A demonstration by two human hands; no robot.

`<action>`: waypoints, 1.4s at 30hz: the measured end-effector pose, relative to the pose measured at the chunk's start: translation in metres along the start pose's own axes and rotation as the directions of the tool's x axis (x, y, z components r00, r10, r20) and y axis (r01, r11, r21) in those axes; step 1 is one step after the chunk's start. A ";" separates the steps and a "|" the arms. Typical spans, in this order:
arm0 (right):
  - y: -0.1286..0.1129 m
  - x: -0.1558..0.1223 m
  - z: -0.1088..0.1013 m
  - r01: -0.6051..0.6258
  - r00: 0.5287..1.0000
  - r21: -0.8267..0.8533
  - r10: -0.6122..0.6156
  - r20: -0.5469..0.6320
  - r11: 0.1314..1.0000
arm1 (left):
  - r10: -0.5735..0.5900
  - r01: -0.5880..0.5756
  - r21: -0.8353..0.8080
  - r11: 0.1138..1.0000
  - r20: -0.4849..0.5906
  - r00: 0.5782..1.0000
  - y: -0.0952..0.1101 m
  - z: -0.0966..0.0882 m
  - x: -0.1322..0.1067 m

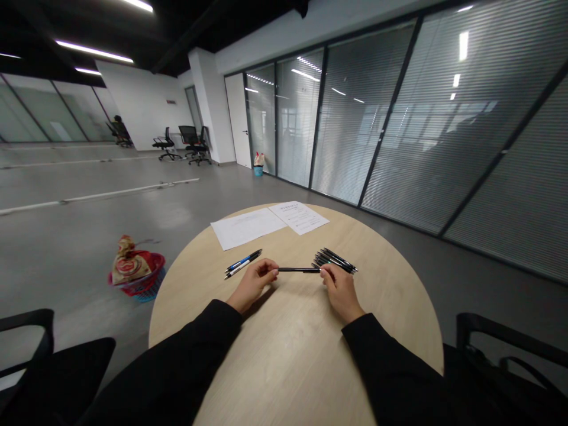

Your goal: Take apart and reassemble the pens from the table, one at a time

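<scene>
A black pen (298,270) lies level between my two hands, above the round wooden table (284,367). My left hand (256,281) pinches its left end between thumb and fingers. At the right end, my right hand (341,288) is closed on it in the same way. Just beyond my right hand lies a cluster of several black pens (333,258), side by side and partly hidden by the hand. Left of my left hand rest a few more pens, among them a blue one (239,262) and a white one (237,269).
Two printed sheets of paper (251,226) lie at the table's far side. A basket with a bag in it (137,275) stands on the floor to the left. Black chairs flank the table, one at left (57,367) and one at right (510,343). Glass partitions (355,130) line the room.
</scene>
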State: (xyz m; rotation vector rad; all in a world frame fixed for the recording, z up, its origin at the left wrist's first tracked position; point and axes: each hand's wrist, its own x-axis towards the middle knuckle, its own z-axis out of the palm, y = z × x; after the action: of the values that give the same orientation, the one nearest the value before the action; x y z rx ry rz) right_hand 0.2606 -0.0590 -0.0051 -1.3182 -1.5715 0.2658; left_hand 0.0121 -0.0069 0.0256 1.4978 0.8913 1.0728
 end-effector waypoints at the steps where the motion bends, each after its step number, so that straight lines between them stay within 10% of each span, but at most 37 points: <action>1: -0.001 0.000 0.000 0.006 1.000 -0.001 -0.006 0.001 1.000 | -0.002 0.002 -0.001 1.000 0.000 1.000 0.000 0.000 0.000; 42: -0.003 0.000 0.003 0.054 0.997 -0.026 -0.055 -0.049 0.998 | 0.004 -0.004 0.032 0.999 -0.008 1.000 0.003 0.001 -0.002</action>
State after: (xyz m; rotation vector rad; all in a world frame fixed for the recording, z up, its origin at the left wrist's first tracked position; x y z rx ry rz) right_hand 0.2568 -0.0589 -0.0047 -1.2891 -1.5705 0.1787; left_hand 0.0125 -0.0093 0.0284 1.5230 0.9155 1.0724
